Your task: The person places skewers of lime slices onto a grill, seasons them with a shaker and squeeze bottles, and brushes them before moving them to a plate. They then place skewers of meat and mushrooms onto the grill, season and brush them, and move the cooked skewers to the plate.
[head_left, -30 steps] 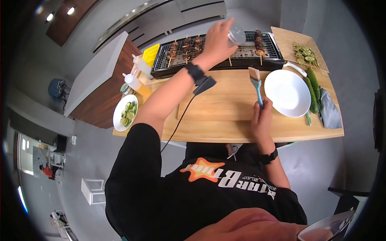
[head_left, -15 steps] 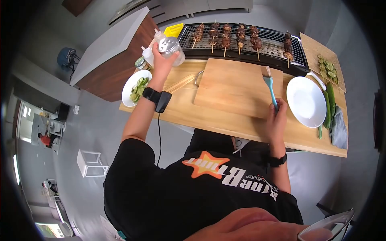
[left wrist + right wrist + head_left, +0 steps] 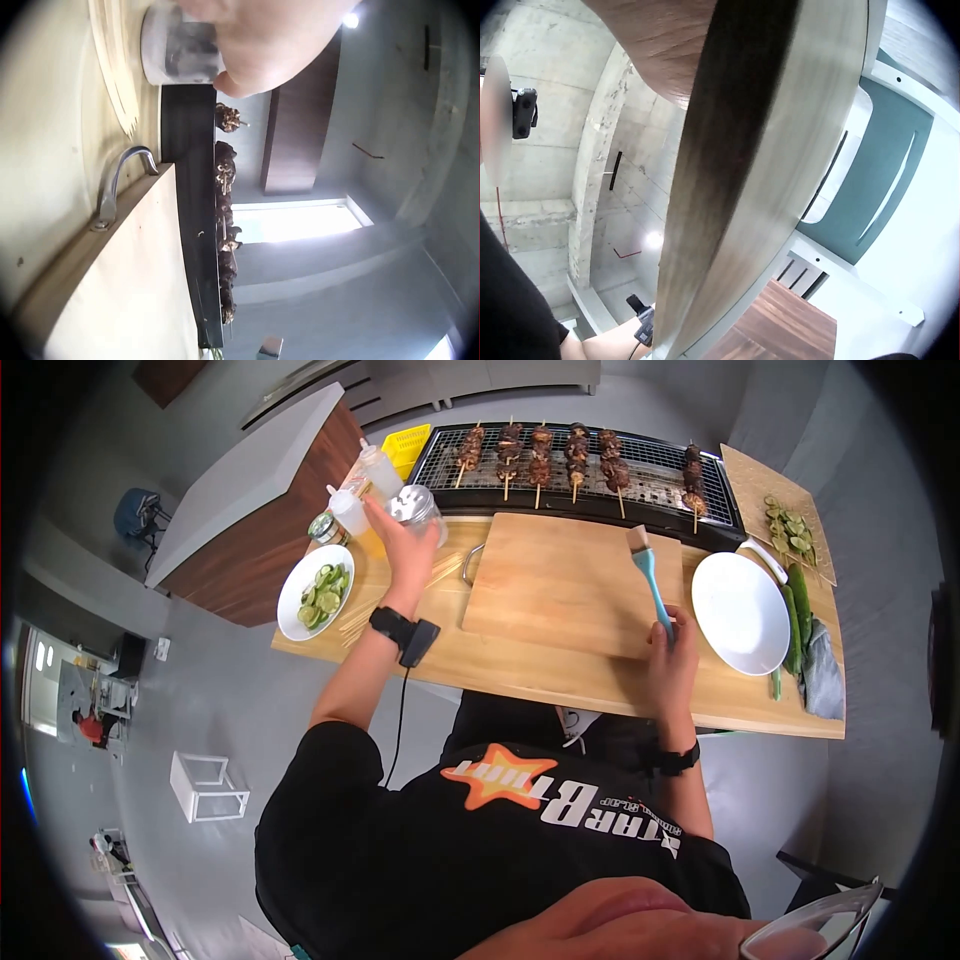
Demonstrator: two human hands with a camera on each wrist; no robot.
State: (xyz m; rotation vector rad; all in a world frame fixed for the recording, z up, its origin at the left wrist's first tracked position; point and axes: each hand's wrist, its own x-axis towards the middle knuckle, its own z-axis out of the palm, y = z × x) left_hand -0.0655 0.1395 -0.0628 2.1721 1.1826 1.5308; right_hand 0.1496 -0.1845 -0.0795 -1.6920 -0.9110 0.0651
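My left hand (image 3: 405, 555) is at a clear shaker jar (image 3: 418, 510) with a perforated metal lid, fingers on one side and thumb on the other. In the left wrist view the jar (image 3: 180, 49) is upright at the tabletop, beside the black grill side, and the hand (image 3: 270, 37) covers its upper part. Two squeeze bottles (image 3: 380, 468) are close by the fingers. My right hand (image 3: 675, 660) grips a basting brush (image 3: 648, 575) by its blue handle, bristles up, over the right end of the cutting board (image 3: 560, 580).
Several meat skewers (image 3: 577, 455) lie across the grill (image 3: 660, 500) at the back. A bowl of cucumber slices (image 3: 290, 605) and bare sticks (image 3: 365, 622) are at left. On the right are a white pan (image 3: 740, 610), cucumbers (image 3: 797, 610), a grey cloth (image 3: 823, 670) and a board with slices (image 3: 735, 475).
My left hand has brought the shaker jar from over the grill to the left, down beside the squeeze bottles. The right hand keeps the brush up in nearly the same place.
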